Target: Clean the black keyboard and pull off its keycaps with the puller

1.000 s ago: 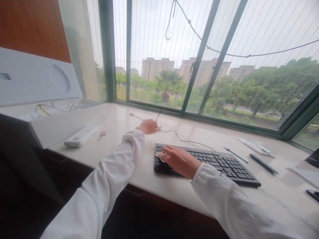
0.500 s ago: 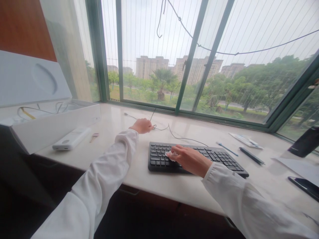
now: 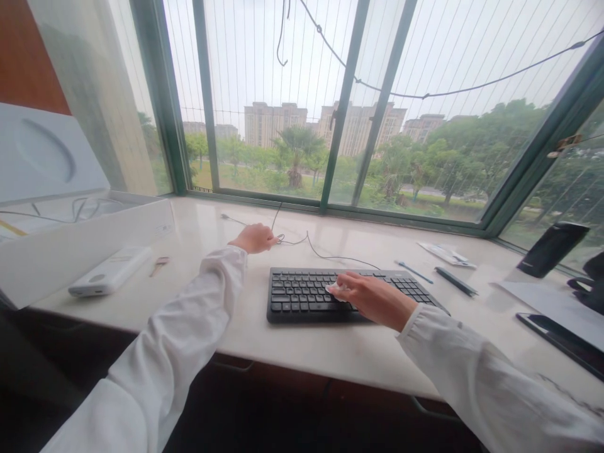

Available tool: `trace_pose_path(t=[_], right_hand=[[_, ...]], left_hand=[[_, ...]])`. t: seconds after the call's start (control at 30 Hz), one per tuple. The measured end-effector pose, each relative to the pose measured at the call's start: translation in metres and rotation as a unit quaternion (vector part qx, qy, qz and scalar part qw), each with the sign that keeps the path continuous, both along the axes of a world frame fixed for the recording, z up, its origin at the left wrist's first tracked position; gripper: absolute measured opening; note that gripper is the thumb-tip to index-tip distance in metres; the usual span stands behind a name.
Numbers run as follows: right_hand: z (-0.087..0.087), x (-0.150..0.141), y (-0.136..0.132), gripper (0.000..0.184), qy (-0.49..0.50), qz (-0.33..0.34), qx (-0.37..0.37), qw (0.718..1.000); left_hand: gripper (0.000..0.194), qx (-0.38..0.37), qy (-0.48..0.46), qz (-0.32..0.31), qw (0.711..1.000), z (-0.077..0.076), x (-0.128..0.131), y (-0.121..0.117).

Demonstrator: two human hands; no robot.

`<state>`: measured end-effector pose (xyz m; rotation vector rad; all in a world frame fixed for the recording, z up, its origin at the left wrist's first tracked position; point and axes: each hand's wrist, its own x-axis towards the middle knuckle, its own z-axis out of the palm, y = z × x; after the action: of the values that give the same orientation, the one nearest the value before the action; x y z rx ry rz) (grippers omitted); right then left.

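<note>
My right hand point(image 3: 375, 298) is over the black keyboard point(image 3: 302, 308), its fingers closed on a crumpled white tissue point(image 3: 336, 290). The tissue presses on the keys left of the keyboard's middle. Farther back on the desk, my left hand point(image 3: 255, 238) is closed, palm down, with its fingertips on the thin grey cable point(image 3: 306, 236). A small loop of cable shows just beyond those fingertips, and a plug end point(image 3: 225, 217) lies past the hand on its left. What lies under the left palm is hidden.
On the left stand an open white box point(image 3: 85, 233) with cords inside, a white power bank point(image 3: 111, 272) and a key point(image 3: 159, 265). A blue pen point(image 3: 415, 272), a black pen-like stick point(image 3: 455, 281), a packet point(image 3: 446, 255), a phone point(image 3: 561, 343) and paper point(image 3: 557, 305) lie right. Windows border the back.
The view has turned slightly to the right. My right hand has slid the tissue rightward across the keys. My left hand stays at the same spot by the cable.
</note>
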<state>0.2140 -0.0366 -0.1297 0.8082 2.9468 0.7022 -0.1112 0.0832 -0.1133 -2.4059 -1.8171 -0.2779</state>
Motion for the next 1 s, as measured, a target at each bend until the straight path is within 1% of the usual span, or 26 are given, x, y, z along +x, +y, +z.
trace_pose_path(t=[0.13, 0.27, 0.37, 0.53, 0.7, 0.87, 0.93, 1.0], right_hand=[[-0.002, 0.020, 0.001, 0.058, 0.004, -0.014, -0.001, 1.000], [-0.002, 0.041, 0.001, 0.058, 0.003, -0.048, -0.020, 0.999], [-0.003, 0.055, 0.000, 0.057, 0.007, -0.065, -0.019, 0.998], [-0.006, 0.082, 0.002, 0.060, 0.012, -0.064, 0.004, 0.998], [-0.008, 0.107, 0.002, 0.061, 0.034, -0.074, -0.019, 0.997], [-0.011, 0.118, 0.000, 0.059, 0.042, -0.083, -0.012, 0.996], [-0.007, 0.118, -0.001, 0.058, 0.038, -0.084, -0.005, 0.996], [0.001, 0.111, -0.003, 0.057, 0.049, -0.090, -0.001, 0.995]], left_hand=[[0.050, 0.003, 0.002, 0.001, 1.000, -0.001, 0.000, 0.001], [0.048, 0.005, 0.005, 0.001, 1.000, -0.002, -0.001, 0.002], [0.049, 0.003, 0.006, 0.002, 1.000, -0.001, -0.001, 0.002], [0.050, -0.001, 0.007, 0.002, 1.000, -0.001, -0.001, 0.002], [0.049, -0.002, 0.002, 0.002, 1.000, -0.002, -0.001, 0.002], [0.050, -0.002, -0.003, 0.000, 1.000, -0.002, -0.001, 0.002], [0.050, -0.002, -0.005, 0.001, 1.000, -0.001, -0.001, 0.001], [0.049, -0.003, -0.005, 0.001, 1.000, -0.001, -0.001, 0.001]])
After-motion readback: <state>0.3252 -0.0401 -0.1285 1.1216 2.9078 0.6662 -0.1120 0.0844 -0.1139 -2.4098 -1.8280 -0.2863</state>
